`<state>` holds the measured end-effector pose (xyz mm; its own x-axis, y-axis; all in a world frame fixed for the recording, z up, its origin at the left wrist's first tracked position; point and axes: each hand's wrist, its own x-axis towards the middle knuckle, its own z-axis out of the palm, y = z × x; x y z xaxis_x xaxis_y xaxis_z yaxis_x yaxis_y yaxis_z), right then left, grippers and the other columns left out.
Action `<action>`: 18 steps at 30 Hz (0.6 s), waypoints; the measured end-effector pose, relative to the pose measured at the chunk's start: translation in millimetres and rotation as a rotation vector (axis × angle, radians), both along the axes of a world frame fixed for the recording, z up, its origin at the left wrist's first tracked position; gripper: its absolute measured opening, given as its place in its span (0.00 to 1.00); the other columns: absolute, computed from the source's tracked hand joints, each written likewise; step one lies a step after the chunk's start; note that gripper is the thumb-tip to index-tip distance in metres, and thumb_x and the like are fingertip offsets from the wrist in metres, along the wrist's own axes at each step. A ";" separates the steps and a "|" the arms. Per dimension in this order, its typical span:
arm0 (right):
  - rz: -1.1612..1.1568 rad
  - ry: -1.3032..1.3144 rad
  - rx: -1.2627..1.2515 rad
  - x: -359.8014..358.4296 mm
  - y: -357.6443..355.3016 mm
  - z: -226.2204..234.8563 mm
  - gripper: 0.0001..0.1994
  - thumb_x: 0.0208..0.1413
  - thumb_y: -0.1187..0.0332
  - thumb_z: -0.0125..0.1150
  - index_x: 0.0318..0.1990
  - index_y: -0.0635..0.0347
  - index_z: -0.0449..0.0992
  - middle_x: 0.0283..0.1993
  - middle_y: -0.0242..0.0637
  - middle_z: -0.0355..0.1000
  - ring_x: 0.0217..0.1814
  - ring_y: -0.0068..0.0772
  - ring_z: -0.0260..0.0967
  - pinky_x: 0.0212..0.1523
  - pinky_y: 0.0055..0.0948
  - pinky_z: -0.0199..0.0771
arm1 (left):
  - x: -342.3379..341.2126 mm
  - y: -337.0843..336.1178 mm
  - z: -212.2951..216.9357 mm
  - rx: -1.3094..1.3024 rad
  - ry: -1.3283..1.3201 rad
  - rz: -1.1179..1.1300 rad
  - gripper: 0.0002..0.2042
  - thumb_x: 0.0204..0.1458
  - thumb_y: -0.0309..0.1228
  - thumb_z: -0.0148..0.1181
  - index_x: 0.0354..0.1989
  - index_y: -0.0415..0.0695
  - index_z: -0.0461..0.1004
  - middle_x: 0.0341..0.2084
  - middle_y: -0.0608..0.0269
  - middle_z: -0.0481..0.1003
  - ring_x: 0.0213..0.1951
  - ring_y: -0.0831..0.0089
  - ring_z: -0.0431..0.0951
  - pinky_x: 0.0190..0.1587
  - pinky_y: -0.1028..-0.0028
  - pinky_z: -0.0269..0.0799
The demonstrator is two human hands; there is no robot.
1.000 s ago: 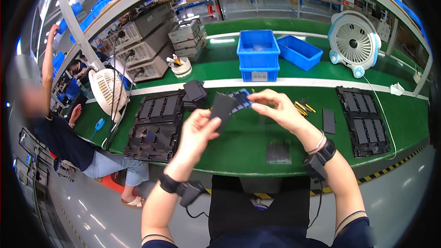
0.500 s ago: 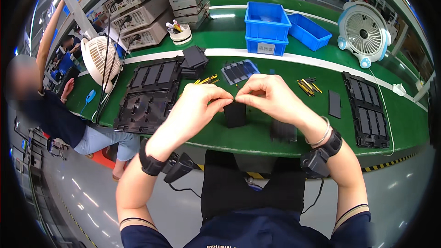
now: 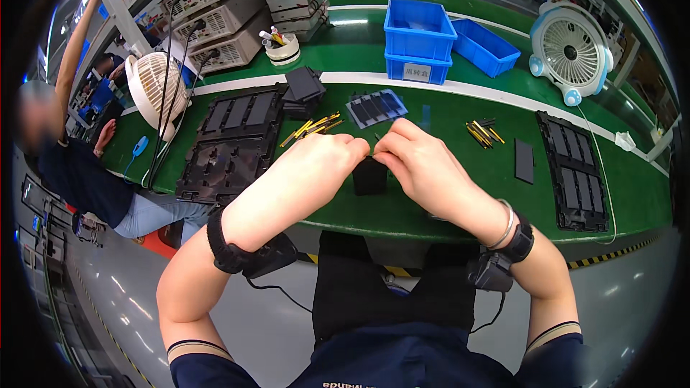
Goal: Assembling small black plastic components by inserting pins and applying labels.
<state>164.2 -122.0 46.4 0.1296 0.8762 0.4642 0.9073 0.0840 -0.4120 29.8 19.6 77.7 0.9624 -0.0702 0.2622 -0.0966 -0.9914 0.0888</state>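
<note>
Over the near middle of the green bench, my left hand (image 3: 332, 158) and my right hand (image 3: 420, 160) meet with bent, pinched fingers. Just beneath the fingertips is a small black rectangular block (image 3: 369, 179), upright, its top edge partly covered by my fingers. A thin dark tip pokes up between the hands; what exactly the fingers pinch is hidden. Beyond my left hand lies a loose bunch of yellow-and-black thin sticks (image 3: 313, 128). Farther off, a clear-blue tray (image 3: 376, 108) carries several dark strips.
Black moulded trays with dark panels lie at left (image 3: 228, 144) and right (image 3: 573, 172). A panel stack (image 3: 304, 86), a single dark panel (image 3: 524, 161) and more sticks (image 3: 485, 133) sit nearby. Blue bins (image 3: 418, 32) and a fan (image 3: 570, 52) stand behind. Another person (image 3: 79, 165) is at left.
My left forearm and elbow have swung outward to the left, and both hands have turned slightly. My right forearm is lower, and a dark piece near that wrist no longer shows.
</note>
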 end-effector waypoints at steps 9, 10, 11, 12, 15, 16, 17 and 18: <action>-0.049 0.846 0.155 5.3 -2.2 -32.6 0.08 0.44 0.76 0.67 0.34 0.67 0.78 0.32 0.32 0.69 0.32 0.20 0.71 0.32 0.20 0.72 | 0.8 -8.6 9.4 -0.568 0.031 0.103 0.05 0.50 0.21 0.57 0.34 0.34 0.76 0.23 0.57 0.76 0.21 0.73 0.77 0.23 0.77 0.70; -0.049 0.849 0.154 4.1 -2.5 -34.3 0.08 0.44 0.76 0.67 0.34 0.67 0.78 0.32 0.32 0.69 0.32 0.20 0.71 0.32 0.20 0.72 | 2.6 -9.9 7.5 -0.569 0.034 0.104 0.05 0.50 0.21 0.57 0.34 0.34 0.76 0.23 0.57 0.76 0.21 0.73 0.77 0.23 0.77 0.70; -0.036 0.882 0.156 2.8 -1.6 -36.9 0.08 0.44 0.76 0.67 0.34 0.67 0.78 0.32 0.32 0.68 0.32 0.19 0.71 0.32 0.19 0.72 | 4.5 -9.8 4.8 -0.633 0.044 0.148 0.05 0.49 0.22 0.58 0.33 0.34 0.77 0.22 0.58 0.76 0.19 0.76 0.77 0.21 0.79 0.68; -0.023 0.916 0.156 1.4 -0.7 -38.6 0.08 0.44 0.76 0.67 0.34 0.67 0.78 0.32 0.31 0.68 0.31 0.19 0.71 0.32 0.19 0.72 | 5.4 -9.1 3.0 -0.698 0.055 0.192 0.05 0.49 0.23 0.59 0.32 0.34 0.77 0.20 0.59 0.76 0.18 0.78 0.76 0.19 0.80 0.67; -0.040 0.851 0.194 -2.2 -0.7 -37.4 0.08 0.44 0.77 0.66 0.34 0.66 0.78 0.31 0.32 0.68 0.30 0.20 0.70 0.31 0.20 0.71 | 9.9 -6.9 1.5 -0.720 0.067 0.233 0.07 0.48 0.26 0.61 0.29 0.34 0.77 0.19 0.61 0.76 0.16 0.80 0.75 0.18 0.82 0.65; -0.043 0.854 0.192 -3.2 -1.9 -36.4 0.08 0.44 0.77 0.66 0.34 0.66 0.78 0.31 0.32 0.68 0.30 0.20 0.70 0.31 0.20 0.71 | 11.5 -7.0 1.6 -0.722 0.071 0.233 0.07 0.48 0.26 0.61 0.29 0.34 0.77 0.19 0.61 0.76 0.16 0.80 0.75 0.18 0.82 0.65; -0.052 0.763 0.205 -5.1 -2.9 -34.7 0.08 0.45 0.77 0.66 0.34 0.66 0.78 0.30 0.32 0.68 0.30 0.21 0.69 0.30 0.21 0.71 | 11.7 -7.4 3.1 -0.747 0.083 0.239 0.07 0.47 0.28 0.62 0.28 0.34 0.77 0.18 0.62 0.75 0.16 0.80 0.75 0.18 0.82 0.64; -0.062 0.672 0.217 -6.5 -3.4 -34.0 0.07 0.45 0.77 0.65 0.34 0.65 0.78 0.30 0.33 0.68 0.29 0.22 0.69 0.29 0.22 0.70 | 12.0 -7.9 4.9 -0.772 0.094 0.246 0.08 0.47 0.29 0.62 0.27 0.34 0.77 0.18 0.62 0.75 0.16 0.81 0.75 0.17 0.83 0.63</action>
